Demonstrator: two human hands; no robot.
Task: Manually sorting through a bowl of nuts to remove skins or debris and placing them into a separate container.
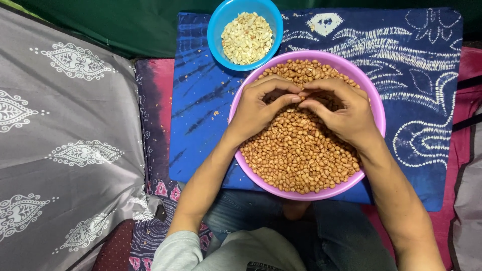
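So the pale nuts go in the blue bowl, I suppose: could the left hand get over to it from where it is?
Probably yes. The left hand rests on the peanuts in the purple bowl, and the blue bowl sits just beyond that rim, open-topped, with only blue cloth between.

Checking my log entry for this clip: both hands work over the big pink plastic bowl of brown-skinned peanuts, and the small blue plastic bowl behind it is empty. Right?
Not quite. In the head view the small blue plastic bowl holds pale skinned peanuts. Otherwise correct: left hand and right hand meet over the big pink plastic bowl of brown-skinned peanuts.
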